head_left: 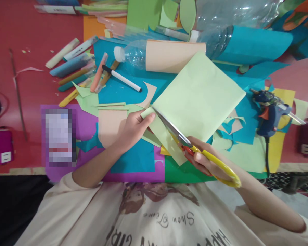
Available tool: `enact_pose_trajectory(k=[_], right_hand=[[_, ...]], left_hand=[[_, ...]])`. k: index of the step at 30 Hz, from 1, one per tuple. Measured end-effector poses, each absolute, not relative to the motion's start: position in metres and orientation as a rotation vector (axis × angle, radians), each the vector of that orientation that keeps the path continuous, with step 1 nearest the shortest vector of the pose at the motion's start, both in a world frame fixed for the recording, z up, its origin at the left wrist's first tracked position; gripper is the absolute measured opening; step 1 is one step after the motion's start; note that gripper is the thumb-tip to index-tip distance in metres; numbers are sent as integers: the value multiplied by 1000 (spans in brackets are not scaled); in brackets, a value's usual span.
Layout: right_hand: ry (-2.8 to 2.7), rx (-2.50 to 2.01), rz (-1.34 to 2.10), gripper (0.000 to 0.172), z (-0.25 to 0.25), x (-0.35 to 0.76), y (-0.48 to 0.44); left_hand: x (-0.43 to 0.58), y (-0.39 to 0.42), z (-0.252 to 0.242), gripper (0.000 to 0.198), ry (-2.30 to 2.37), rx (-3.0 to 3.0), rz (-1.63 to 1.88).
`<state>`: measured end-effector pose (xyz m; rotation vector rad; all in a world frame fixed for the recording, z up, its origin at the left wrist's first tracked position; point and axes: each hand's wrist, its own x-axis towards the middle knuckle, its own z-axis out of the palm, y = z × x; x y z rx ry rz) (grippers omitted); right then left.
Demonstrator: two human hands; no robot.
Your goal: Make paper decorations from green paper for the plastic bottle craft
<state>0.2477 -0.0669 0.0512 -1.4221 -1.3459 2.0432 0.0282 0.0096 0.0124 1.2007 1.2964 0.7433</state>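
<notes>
My left hand (138, 127) pinches a corner of a pale green sheet of paper (200, 92) between thumb and fingers. In my right hand (201, 160) is a pair of scissors (213, 159) with yellow and red handles. Their blades lie along the paper's lower left side, with the tips close to my left thumb. A strip of the paper hangs on the near side of the blades, while the larger part spreads beyond them. Just past the sheet, a plastic bottle (136, 54) wrapped in peach paper lies on its side.
A hot glue gun (268, 112) rests at the right on coloured paper, its cord running toward the near edge. Several markers (72, 68) are scattered at the left, with a white marker (125, 80) nearer the middle. A second bottle (256, 44) wears blue paper. A phone (58, 136) lies at the left.
</notes>
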Motion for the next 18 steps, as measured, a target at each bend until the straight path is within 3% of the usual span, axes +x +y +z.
enact_pose_trajectory(k=[9, 18], right_hand=[[-1380, -1378, 2035, 59, 53, 249, -65], [-1315, -1452, 2066, 67, 52, 249, -64]], left_hand=[[26, 9, 8, 37, 1328, 1160, 772], [27, 11, 10, 35, 1309, 1174, 756]])
